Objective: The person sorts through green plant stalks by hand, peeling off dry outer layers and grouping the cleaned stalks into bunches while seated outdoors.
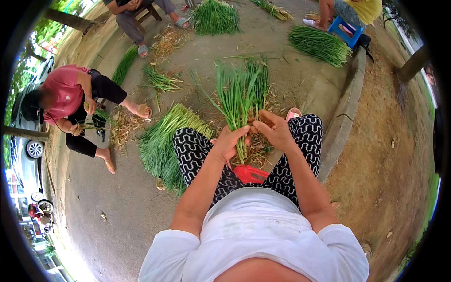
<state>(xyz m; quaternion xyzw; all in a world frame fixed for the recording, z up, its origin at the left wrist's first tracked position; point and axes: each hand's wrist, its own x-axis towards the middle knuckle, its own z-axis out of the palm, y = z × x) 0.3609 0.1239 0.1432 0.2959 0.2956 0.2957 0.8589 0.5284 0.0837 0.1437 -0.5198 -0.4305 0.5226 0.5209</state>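
My left hand (227,143) is closed round the lower stalks of a bunch of garlic chives (235,96), whose long green leaves point away from me. Beside it, my right hand (275,130) is closed in a pinch near the stalks, its fingertips almost at the left thumb. Whatever it pinches is too small to make out. Behind the held bunch lies another bunch of chives (259,82) on the ground. Dry, straw-coloured trimmings (257,152) lie below my hands, between my knees. A large pile of chives (164,141), with pale stalk ends, spreads left of my left knee.
A red plastic seat (249,174) shows between my thighs. At the left, a person in a pink top (66,91) handles stalks. Two more people sit at the far side, near chive piles (216,19). A stone kerb (345,120) runs along my right, with bare soil beyond.
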